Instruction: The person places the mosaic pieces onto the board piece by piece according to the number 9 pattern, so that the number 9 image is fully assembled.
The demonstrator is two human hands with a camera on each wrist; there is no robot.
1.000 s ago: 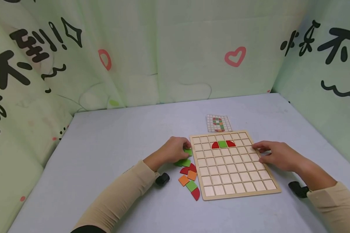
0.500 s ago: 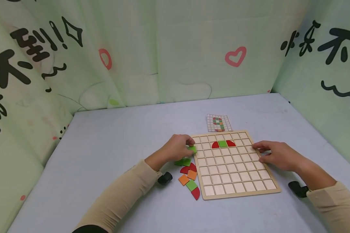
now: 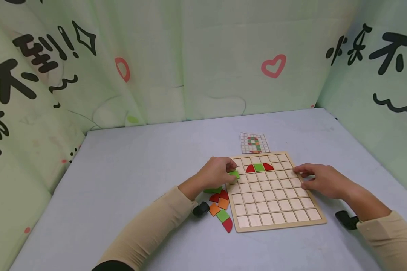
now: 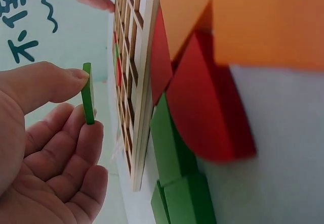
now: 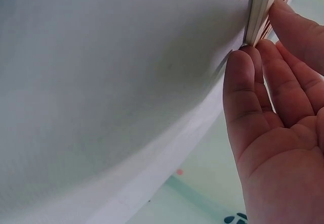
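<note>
My left hand pinches a green square tile between thumb and fingertips, above the left side of a wooden grid board. In the head view, that board carries a red quarter-round tile, a green square and another red quarter-round tile in a row near its far end. Fingertips and thumb of my right hand rest against the board's right edge. Loose tiles lie along its left edge: green ones, red ones, orange squares, and a green square beside a red quarter-round.
A small printed card with a coloured grid pattern lies just beyond the board. The white table is bordered at the back and sides by pale green curtains with printed characters and hearts.
My left hand has carried the green square tile rightward, from beside the board to over its left columns. The right hand stays at the board's right edge.
</note>
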